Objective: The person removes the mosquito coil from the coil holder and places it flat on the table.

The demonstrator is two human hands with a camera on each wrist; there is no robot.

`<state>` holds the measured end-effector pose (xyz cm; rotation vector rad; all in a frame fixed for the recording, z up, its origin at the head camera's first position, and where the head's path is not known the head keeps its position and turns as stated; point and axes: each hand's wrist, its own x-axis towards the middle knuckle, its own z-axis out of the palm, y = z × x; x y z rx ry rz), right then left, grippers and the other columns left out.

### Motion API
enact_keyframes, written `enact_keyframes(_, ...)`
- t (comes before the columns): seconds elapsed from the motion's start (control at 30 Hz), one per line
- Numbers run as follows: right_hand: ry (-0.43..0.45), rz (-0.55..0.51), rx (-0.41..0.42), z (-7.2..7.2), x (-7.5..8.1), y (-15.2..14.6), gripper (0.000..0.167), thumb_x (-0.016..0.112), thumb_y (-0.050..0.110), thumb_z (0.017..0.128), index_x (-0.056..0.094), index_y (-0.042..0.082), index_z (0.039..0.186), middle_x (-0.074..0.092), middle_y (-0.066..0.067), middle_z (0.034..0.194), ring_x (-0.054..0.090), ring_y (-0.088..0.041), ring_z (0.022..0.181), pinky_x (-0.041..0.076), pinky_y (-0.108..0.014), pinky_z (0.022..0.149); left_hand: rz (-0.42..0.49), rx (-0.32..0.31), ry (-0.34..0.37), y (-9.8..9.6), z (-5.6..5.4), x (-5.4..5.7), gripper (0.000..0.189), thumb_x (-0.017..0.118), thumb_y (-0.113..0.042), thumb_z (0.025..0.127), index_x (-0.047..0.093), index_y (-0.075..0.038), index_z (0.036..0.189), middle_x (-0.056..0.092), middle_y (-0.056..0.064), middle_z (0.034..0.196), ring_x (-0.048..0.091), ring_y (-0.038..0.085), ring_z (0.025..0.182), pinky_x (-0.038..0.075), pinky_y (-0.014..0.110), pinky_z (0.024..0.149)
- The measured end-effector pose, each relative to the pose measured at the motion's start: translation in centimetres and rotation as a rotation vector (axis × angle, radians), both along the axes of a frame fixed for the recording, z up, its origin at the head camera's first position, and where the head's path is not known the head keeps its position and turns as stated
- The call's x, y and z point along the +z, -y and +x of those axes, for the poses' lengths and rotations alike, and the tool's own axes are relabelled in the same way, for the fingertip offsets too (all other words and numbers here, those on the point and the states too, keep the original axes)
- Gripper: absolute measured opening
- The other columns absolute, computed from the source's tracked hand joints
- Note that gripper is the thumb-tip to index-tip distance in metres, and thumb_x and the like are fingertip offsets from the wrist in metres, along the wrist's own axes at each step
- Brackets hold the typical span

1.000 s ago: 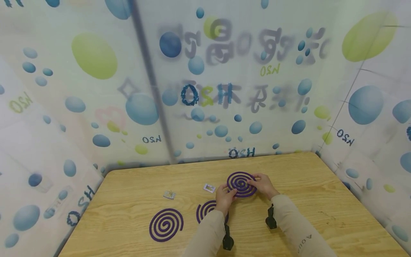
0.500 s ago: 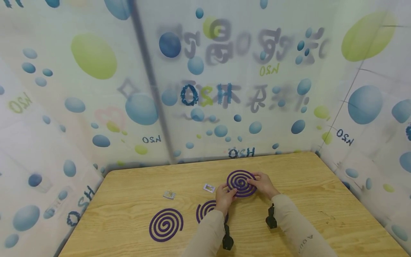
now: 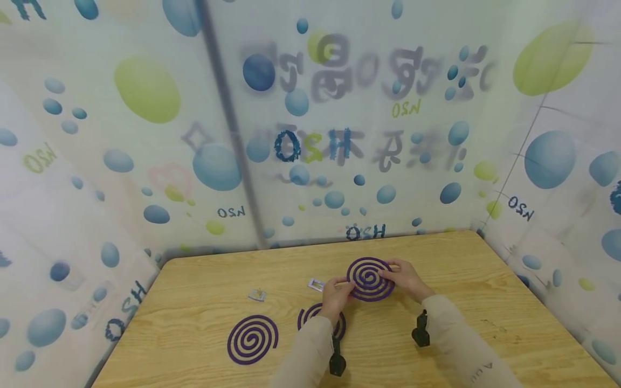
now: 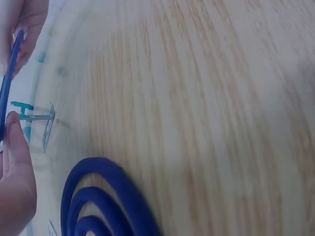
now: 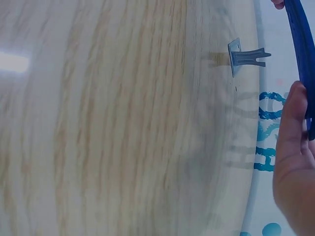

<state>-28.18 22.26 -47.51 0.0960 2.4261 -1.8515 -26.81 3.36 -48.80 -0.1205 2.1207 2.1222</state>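
Observation:
A purple mosquito coil [image 3: 371,295] is held above the table between both hands. My left hand [image 3: 335,299] pinches its left edge, while my right hand [image 3: 407,279] pinches its right side with the thumb on top. In the right wrist view the raised coil [image 5: 301,49] appears edge-on beside the right hand [image 5: 295,157]. Another coil [image 3: 303,318] lies under my left forearm, partly hidden. To its left a third coil [image 3: 253,340] lies flat. Behind them are two small metal coil stands, one on the left [image 3: 257,295] and one near the left hand [image 3: 316,284].
The wooden table [image 3: 204,291] reaches back to a white curtain [image 3: 310,205] printed with blue and green bubbles. More of this printed sheeting stands along the left and right sides. Black straps with dark mounts [image 3: 421,331] hang at both wrists.
The held coil has moved slightly to the right with the right hand. The left fingers have shifted outward on its left edge. The head view has tilted slightly.

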Motion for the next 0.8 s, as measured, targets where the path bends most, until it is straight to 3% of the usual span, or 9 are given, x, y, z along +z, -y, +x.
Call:
enact_keyframes(0.33, 0.017, -0.044, 0.126, 1.2, 0.2, -1.2, 0.049, 0.059, 0.013, 0.085, 0.038, -0.011, 0.122, 0.059, -0.024, 0.102, 0.061, -0.026, 0.085, 0.052, -0.035, 0.073, -0.047, -0.081, -0.024, 0.4, 0.2, 0.1, 0.028, 0.06, -0.006, 0.08, 0.055, 0.004, 0.106, 0.066, 0.011, 0.08, 0.063, 0.017, 0.066, 0.053, 0.03, 0.065)
enact_keyframes(0.6, 0.066, 0.0, 0.151, 2.2, -0.1, -2.0, 0.048, 0.063, 0.015, 0.082, 0.043, -0.008, 0.119, 0.061, -0.021, 0.1, 0.062, -0.025, 0.084, 0.053, -0.035, 0.072, -0.15, -0.219, -0.052, 0.9, 0.9, 0.4, 0.017, 0.059, -0.004, 0.08, 0.057, 0.004, 0.095, 0.065, 0.011, 0.074, 0.061, 0.016, 0.061, 0.053, 0.029, 0.06)
enact_keyframes(0.8, 0.058, 0.018, 0.213, 3.0, -0.2, -2.2, 0.047, 0.063, 0.014, 0.082, 0.043, -0.009, 0.117, 0.062, -0.019, 0.097, 0.062, -0.025, 0.083, 0.053, -0.034, 0.069, -0.165, -0.276, -0.024, 1.2, 1.4, 0.3, 0.012, 0.058, -0.001, 0.081, 0.056, 0.005, 0.091, 0.064, 0.013, 0.071, 0.061, 0.015, 0.059, 0.053, 0.027, 0.057)
